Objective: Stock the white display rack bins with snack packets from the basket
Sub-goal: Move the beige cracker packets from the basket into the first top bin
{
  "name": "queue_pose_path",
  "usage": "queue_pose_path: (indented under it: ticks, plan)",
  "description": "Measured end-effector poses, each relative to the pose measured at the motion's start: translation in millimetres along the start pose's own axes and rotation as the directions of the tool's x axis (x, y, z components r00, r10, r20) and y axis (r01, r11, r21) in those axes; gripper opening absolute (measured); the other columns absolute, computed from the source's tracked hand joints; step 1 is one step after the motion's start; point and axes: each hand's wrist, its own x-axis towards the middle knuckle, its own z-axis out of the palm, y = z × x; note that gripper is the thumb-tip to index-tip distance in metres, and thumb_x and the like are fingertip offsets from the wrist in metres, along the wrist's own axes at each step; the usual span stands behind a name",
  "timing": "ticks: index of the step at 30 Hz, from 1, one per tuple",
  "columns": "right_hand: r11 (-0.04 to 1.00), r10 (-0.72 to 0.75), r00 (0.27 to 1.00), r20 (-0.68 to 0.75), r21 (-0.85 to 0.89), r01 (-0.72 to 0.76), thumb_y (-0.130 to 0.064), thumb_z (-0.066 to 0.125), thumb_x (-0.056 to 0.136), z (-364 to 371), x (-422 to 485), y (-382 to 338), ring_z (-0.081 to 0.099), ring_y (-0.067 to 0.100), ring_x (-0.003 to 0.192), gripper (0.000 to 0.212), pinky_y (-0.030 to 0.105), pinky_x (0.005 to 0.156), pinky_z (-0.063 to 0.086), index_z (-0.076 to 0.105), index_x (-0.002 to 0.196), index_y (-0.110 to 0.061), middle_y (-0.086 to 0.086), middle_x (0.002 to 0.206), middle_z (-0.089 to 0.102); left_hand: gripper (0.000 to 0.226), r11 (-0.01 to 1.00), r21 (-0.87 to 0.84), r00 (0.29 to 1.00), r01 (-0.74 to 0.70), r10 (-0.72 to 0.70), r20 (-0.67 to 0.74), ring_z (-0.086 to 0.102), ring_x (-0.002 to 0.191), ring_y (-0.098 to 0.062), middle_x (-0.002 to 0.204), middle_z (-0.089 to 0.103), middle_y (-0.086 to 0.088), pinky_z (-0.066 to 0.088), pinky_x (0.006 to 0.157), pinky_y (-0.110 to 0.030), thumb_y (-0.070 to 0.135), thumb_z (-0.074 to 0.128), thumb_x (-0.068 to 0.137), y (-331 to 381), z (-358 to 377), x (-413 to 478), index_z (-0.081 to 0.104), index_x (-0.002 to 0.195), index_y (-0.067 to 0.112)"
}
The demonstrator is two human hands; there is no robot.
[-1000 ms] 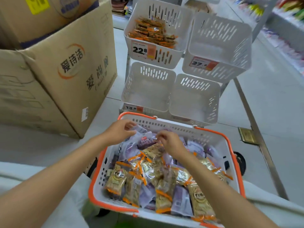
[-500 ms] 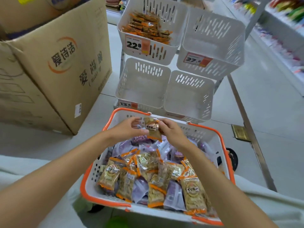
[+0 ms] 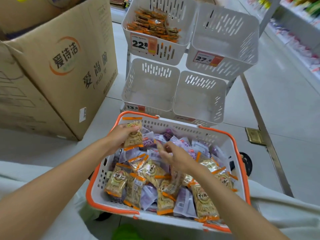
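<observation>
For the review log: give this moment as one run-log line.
phase: picking | left hand: holds orange-edged packet over basket | right hand: open, over basket | lower rack bins: empty

Pale grey tiled floor (image 3: 285,118) of a shop aisle, carrying boxes, rack and basket.
A large brown cardboard box (image 3: 69,66) printed with Chinese characters stands on it at the left, its corner just beside the white display rack (image 3: 150,90), which stands at the middle. A metal strip (image 3: 258,115) runs diagonally across the tiles to the right of the rack, with a small brass plate (image 3: 255,136) set against it. The orange-rimmed basket (image 3: 181,129) sits nearest, a black wheel (image 3: 246,163) showing at its right side; whether it touches the tiles cannot be told. Store shelving (image 3: 297,37) lines the far right edge.
</observation>
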Motion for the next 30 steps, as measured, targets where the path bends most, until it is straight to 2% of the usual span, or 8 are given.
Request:
queue_pose_path:
  ticks: [6, 11, 15, 17, 20, 23, 25, 30]
  plan:
    - [0.728, 0.039, 0.997, -0.069, 0.685, 0.019, -0.016, 0.049, 0.103, -51.2, 15.0, -17.2, 0.059, 0.016, 0.083, 0.017, 0.033, 0.085, 0.048, 0.065, 0.097, -0.014, -0.003, 0.084, 0.068, 0.043, 0.993, -0.108, 0.966, 0.039, -0.01, 0.257, 0.071, 0.102, -0.019, 0.106, 0.076, -0.005, 0.056, 0.086, -0.031, 0.041, 0.066, 0.086, 10.4, 23.4, -10.5, 0.059, 0.119, 0.015]
    - [0.971, 0.011, 0.985, -0.175, 0.236, 0.031, -0.014, 0.068, 0.091, -47.4, 4.1, -0.1, 0.059, 0.013, 0.095, 0.025, 0.028, 0.087, 0.049, 0.059, 0.115, -0.017, -0.006, 0.103, 0.063, 0.048, 0.998, -0.067, 0.976, -0.018, 0.032, 0.214, 0.072, 0.099, -0.028, 0.108, 0.073, -0.014, 0.056, 0.094, -0.043, 0.006, 0.075, 0.085, -2.0, 53.7, -1.3, 0.054, 0.128, 0.006]
    - [0.978, 0.207, 0.931, 0.3, -0.086, -0.19, -0.037, 0.077, 0.083, -31.0, -25.1, 34.6, 0.055, 0.016, 0.117, 0.069, 0.033, 0.098, 0.048, 0.046, 0.143, -0.022, -0.002, 0.125, 0.058, 0.047, 0.993, -0.115, 0.992, -0.017, 0.031, 0.122, 0.072, 0.088, -0.024, 0.099, 0.073, -0.011, 0.058, 0.079, -0.039, 0.005, 0.071, 0.088, -8.7, 50.2, 10.0, 0.052, 0.131, 0.006]
    - [0.965, 0.22, 0.921, 0.322, -0.209, -0.157, -0.033, 0.079, 0.08, -18.8, -33.1, 44.3, 0.057, 0.017, 0.093, 0.052, 0.031, 0.078, 0.047, 0.059, 0.126, -0.017, -0.001, 0.099, 0.06, 0.043, 0.987, -0.159, 0.988, 0.023, 0.002, 0.154, 0.073, 0.085, -0.025, 0.098, 0.074, -0.012, 0.059, 0.074, -0.04, 0.004, 0.066, 0.091, -11.0, 48.7, 12.1, 0.051, 0.131, 0.008]
    - [0.983, 0.147, 0.985, 0.086, 0.095, -0.155, -0.018, 0.081, 0.078, -32.2, -32.9, 42.0, 0.045, 0.01, 0.065, 0.027, 0.026, 0.06, 0.035, 0.054, 0.08, -0.014, -0.002, 0.073, 0.047, 0.043, 0.979, -0.188, 0.98, 0.082, -0.045, 0.195, 0.072, 0.091, -0.03, 0.107, 0.071, -0.015, 0.061, 0.071, -0.047, 0.004, 0.064, 0.093, -10.8, 45.8, 9.8, 0.047, 0.132, 0.015]
    - [0.914, 0.147, 0.935, -0.323, 0.406, -0.004, -0.012, 0.079, 0.08, -61.1, -24.2, 25.4, 0.056, 0.01, 0.069, 0.022, 0.033, 0.066, 0.05, 0.058, 0.088, -0.011, 0.01, 0.081, 0.064, 0.044, 0.962, -0.248, 0.981, 0.109, -0.064, 0.183, 0.07, 0.091, -0.029, 0.106, 0.069, -0.014, 0.062, 0.066, -0.046, 0.005, 0.06, 0.096, -8.7, 47.1, 7.3, 0.044, 0.134, 0.017]
    - [0.928, 0.067, 0.809, -0.584, 0.334, 0.164, -0.015, 0.076, 0.084, -63.6, -19.4, 6.0, 0.056, 0.009, 0.071, 0.02, 0.029, 0.064, 0.047, 0.06, 0.095, -0.011, 0.007, 0.084, 0.065, 0.04, 0.94, -0.315, 0.976, 0.134, -0.069, 0.209, 0.07, 0.094, -0.03, 0.108, 0.069, -0.015, 0.061, 0.07, -0.048, 0.014, 0.06, 0.097, -3.0, 52.6, 3.3, 0.046, 0.134, 0.018]
    - [0.945, -0.227, 0.934, -0.277, 0.167, 0.28, -0.025, 0.076, 0.081, -34.0, -9.4, -20.0, 0.046, 0.001, 0.131, 0.046, 0.015, 0.107, 0.037, 0.065, 0.126, -0.028, -0.008, 0.145, 0.05, 0.051, 0.935, -0.351, 0.942, 0.056, 0.066, 0.328, 0.068, 0.107, -0.034, 0.121, 0.069, -0.018, 0.056, 0.088, -0.049, 0.039, 0.06, 0.088, 7.6, 61.2, -6.5, 0.054, 0.133, 0.015]
